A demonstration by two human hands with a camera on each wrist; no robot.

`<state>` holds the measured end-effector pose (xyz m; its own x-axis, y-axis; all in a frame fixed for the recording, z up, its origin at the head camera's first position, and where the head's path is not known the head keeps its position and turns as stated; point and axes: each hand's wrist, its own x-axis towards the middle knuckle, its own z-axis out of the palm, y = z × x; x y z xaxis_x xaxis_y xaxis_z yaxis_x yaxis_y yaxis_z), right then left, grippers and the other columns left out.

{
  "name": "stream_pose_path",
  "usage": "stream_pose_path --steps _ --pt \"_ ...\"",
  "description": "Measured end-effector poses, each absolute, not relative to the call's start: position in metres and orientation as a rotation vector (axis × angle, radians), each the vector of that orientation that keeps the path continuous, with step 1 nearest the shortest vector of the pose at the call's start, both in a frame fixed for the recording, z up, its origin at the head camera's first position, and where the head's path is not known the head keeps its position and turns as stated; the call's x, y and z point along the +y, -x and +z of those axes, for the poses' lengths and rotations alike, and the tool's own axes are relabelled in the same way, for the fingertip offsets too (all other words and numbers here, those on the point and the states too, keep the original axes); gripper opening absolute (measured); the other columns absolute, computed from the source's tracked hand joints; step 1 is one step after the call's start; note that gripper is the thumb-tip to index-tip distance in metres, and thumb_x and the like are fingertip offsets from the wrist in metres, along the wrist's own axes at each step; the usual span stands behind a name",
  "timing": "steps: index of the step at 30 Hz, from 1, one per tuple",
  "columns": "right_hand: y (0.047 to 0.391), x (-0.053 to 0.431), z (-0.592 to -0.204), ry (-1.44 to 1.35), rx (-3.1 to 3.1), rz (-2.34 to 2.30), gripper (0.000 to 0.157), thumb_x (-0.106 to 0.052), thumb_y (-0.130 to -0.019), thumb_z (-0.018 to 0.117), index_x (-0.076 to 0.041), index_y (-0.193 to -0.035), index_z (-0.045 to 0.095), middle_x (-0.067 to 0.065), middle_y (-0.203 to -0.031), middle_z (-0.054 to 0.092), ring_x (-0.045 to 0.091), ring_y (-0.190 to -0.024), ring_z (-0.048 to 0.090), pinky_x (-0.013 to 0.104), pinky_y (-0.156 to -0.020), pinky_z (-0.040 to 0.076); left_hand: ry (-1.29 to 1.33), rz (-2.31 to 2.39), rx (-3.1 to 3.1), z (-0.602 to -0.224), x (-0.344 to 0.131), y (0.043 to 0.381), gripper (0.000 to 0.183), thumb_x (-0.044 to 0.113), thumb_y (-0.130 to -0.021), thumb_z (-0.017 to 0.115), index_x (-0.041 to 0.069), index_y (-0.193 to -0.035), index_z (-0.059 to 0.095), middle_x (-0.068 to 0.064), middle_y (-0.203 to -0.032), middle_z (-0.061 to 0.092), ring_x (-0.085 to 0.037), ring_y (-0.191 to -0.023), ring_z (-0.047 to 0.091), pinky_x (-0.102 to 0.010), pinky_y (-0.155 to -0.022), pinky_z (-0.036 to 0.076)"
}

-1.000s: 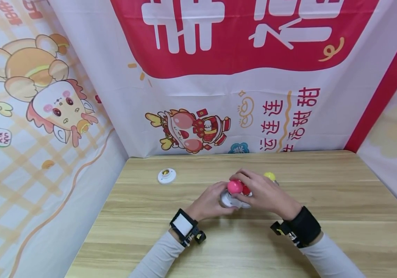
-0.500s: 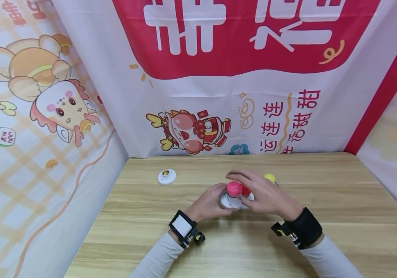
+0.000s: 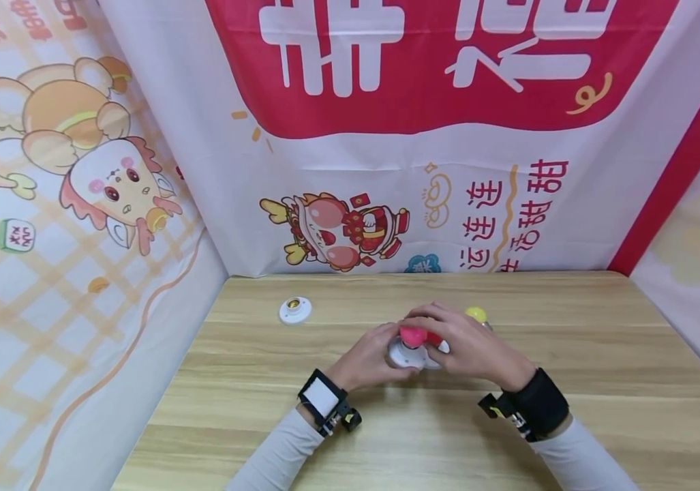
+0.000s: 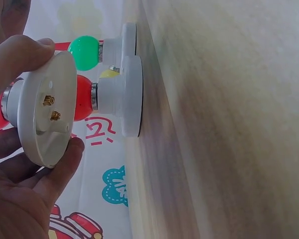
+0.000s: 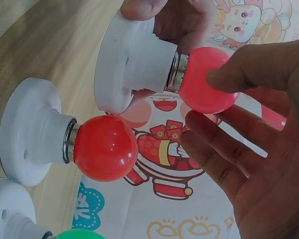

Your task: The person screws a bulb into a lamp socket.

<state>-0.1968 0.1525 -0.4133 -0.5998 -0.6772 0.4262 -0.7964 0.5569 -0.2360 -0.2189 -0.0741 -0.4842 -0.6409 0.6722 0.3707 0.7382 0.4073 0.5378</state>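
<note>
My left hand [image 3: 367,359] grips a white round lamp holder [image 4: 65,94] by its rim, tilted and raised off the table. Its open underside with two brass screws faces the left wrist camera. A pink light bulb [image 5: 195,92] sits in the holder's socket, with a band of its metal base showing. My right hand [image 3: 469,344] pinches this bulb between thumb and fingers. Close beside it, a red bulb [image 5: 105,149] stands in a second white holder [image 5: 32,132] on the table; in the head view the right hand partly covers it.
A white holder with a bare brass socket [image 3: 294,310] lies at the back left of the wooden table [image 3: 251,382]. Beyond the right hand is a yellow bulb [image 3: 475,314]. A green bulb [image 4: 83,53] in its holder stands past the red one. Printed cloth [image 3: 350,164] hangs behind.
My right fingers came off the pink bulb, spreading upward half a second ago, and now close round it again. The left hand keeps its grip on the lamp holder.
</note>
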Motion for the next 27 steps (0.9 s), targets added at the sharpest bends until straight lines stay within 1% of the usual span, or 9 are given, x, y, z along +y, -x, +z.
stream_pose_path --steps 5,12,18,20,23,25,27 --pt "0.1951 0.1532 -0.4143 -1.166 -2.514 0.583 0.05 -0.019 -0.079 0.076 -0.022 -0.128 0.063 -0.003 -0.124 0.057 0.012 -0.112 0.052 0.036 -0.091 0.053 1.29 -1.036 -2.557 -0.4842 -0.0735 0.2189 0.081 0.047 -0.082 0.072 0.021 -0.148 0.034 0.004 -0.14 0.05 -0.007 -0.122 0.047 -0.025 -0.1 0.044" --pt "0.1964 0.1531 -0.4161 -1.088 -2.513 0.562 0.048 -0.034 -0.078 0.078 -0.018 -0.121 0.065 -0.002 -0.115 0.06 0.011 -0.102 0.055 0.033 -0.084 0.056 1.299 -1.003 -2.54 -0.4831 -0.0717 0.2187 0.074 0.045 -0.081 0.074 0.019 -0.142 0.043 0.003 -0.134 0.054 -0.006 -0.118 0.05 -0.022 -0.098 0.045" --pt "0.1977 0.1527 -0.4175 -1.076 -2.499 0.549 0.049 -0.038 -0.077 0.078 -0.016 -0.118 0.065 -0.001 -0.112 0.061 0.011 -0.098 0.057 0.032 -0.081 0.057 1.313 -0.99 -2.523 -0.4824 -0.0709 0.2183 0.071 0.045 -0.081 0.074 0.017 -0.14 0.045 0.002 -0.131 0.056 -0.006 -0.115 0.051 -0.019 -0.096 0.046" --pt "0.198 0.1525 -0.4177 -1.068 -2.506 0.53 0.051 -0.04 -0.078 0.077 -0.016 -0.121 0.064 -0.001 -0.114 0.06 0.011 -0.1 0.056 0.031 -0.082 0.057 1.311 -0.994 -2.526 -0.4829 -0.071 0.2186 0.071 0.045 -0.081 0.074 0.018 -0.14 0.045 0.003 -0.131 0.056 -0.005 -0.115 0.051 -0.018 -0.096 0.046" --pt "0.1979 0.1525 -0.4175 -1.052 -2.523 0.484 0.06 -0.047 -0.078 0.075 -0.018 -0.129 0.06 -0.002 -0.118 0.059 0.011 -0.103 0.055 0.033 -0.085 0.056 1.31 -1.003 -2.515 -0.4839 -0.0713 0.2199 0.07 0.045 -0.081 0.073 0.019 -0.139 0.045 0.005 -0.129 0.056 -0.004 -0.113 0.051 -0.018 -0.095 0.047" --pt "0.1977 0.1529 -0.4171 -1.057 -2.529 0.467 0.067 -0.048 -0.078 0.074 -0.018 -0.134 0.055 0.0 -0.124 0.057 0.014 -0.108 0.054 0.037 -0.089 0.055 1.31 -1.013 -2.501 -0.4844 -0.0715 0.221 0.069 0.046 -0.081 0.073 0.02 -0.139 0.045 0.005 -0.128 0.056 -0.003 -0.113 0.051 -0.019 -0.094 0.047" --pt "0.1976 0.1536 -0.4161 -1.08 -2.53 0.47 0.069 -0.044 -0.078 0.074 -0.02 -0.138 0.051 0.001 -0.131 0.054 0.018 -0.114 0.053 0.042 -0.093 0.052 1.316 -1.022 -2.485 -0.4844 -0.0718 0.2219 0.07 0.046 -0.081 0.073 0.02 -0.14 0.044 0.005 -0.13 0.056 -0.005 -0.115 0.05 -0.021 -0.096 0.047"
